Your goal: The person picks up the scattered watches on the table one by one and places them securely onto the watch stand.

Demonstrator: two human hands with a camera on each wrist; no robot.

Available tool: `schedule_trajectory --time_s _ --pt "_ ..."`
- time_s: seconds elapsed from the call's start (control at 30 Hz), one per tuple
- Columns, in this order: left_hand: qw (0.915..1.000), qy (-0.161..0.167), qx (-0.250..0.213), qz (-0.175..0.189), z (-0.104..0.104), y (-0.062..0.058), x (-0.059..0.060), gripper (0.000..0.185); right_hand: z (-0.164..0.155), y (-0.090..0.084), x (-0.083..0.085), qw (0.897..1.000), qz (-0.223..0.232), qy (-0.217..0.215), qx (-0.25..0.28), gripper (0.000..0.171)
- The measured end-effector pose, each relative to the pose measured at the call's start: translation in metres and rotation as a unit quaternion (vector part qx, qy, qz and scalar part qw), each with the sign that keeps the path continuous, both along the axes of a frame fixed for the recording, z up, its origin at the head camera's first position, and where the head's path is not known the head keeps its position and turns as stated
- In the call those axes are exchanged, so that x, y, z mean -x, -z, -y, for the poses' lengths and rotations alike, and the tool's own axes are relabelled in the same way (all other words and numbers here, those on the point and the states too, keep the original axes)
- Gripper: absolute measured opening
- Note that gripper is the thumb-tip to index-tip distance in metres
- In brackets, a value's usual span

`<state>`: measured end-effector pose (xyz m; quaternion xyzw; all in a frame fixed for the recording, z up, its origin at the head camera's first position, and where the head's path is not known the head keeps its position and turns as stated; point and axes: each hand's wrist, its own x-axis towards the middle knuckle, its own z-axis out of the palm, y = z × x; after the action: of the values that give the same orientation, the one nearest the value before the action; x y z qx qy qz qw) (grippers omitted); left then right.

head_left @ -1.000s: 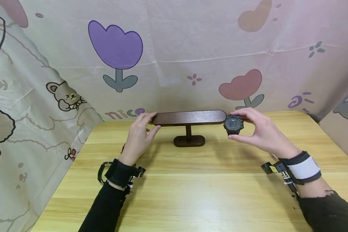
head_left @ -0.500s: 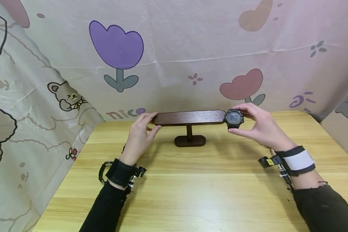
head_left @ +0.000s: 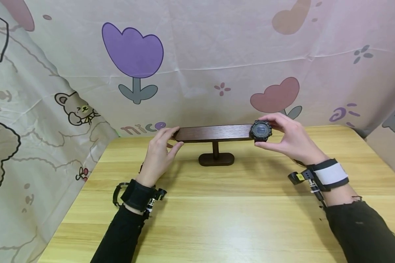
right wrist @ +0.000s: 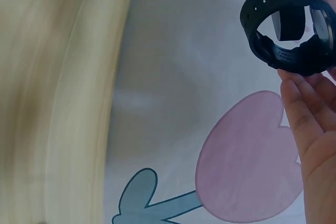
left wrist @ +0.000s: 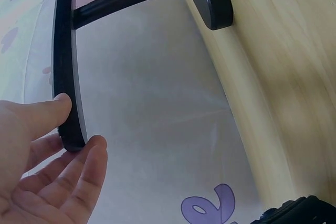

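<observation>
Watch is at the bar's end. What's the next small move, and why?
Probably ease the watch along the bar toward the left hand: the bar's tip appears inside the looped strap, the right hand holds the watch, and the left hand grips the other end.

In the head view, one tip of the stand (head_left: 214,133) is hidden by the watch (head_left: 261,131) between the fingers of the right hand (head_left: 294,138).
</observation>
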<state>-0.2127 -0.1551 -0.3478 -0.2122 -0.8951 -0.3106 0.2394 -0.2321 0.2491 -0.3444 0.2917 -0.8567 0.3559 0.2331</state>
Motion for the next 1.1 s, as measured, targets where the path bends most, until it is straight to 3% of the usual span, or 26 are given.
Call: schedule_trajectory --time_s 0.67,1.1 --pt "1.0 0.0 0.002 0.002 0.001 0.0 0.001 0.05 0.019 -0.002 0.017 0.999 0.015 -0.026 -0.024 0.077" --pt "1.0 0.005 -0.002 0.0 0.001 0.001 0.002 0.05 0.03 -0.008 0.023 0.997 -0.009 -0.054 -0.047 0.076"
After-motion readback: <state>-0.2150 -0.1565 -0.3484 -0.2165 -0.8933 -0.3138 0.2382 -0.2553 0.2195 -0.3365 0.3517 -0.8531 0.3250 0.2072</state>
